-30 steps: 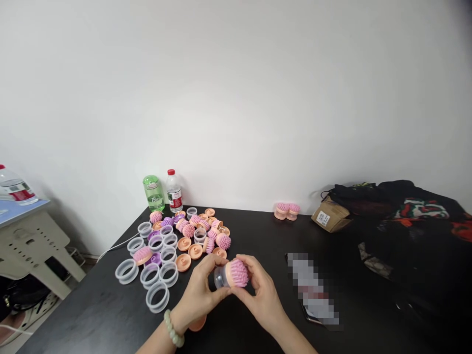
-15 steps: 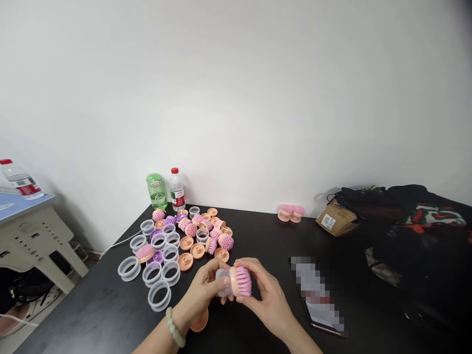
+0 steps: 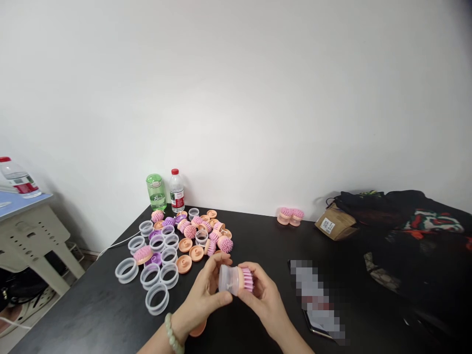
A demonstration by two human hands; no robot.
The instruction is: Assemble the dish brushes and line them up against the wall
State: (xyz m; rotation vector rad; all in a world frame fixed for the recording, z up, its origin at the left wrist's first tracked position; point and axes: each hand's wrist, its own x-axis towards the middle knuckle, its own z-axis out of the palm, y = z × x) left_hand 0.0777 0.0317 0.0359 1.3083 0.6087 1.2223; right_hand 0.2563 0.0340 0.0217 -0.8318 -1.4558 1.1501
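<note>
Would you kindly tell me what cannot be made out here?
All in the head view:
Phone: screen blurred by mosaic blocks.
Orange disc: partly hidden behind the left wrist.
Held brush: bristles partly covered by the right hand.
Paper bag: label print too small to read.
Dark cloth: cut off by the right edge.

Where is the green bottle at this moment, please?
In the head view, the green bottle stands at the far left corner of the black table, just left of a red-capped bottle.
</note>
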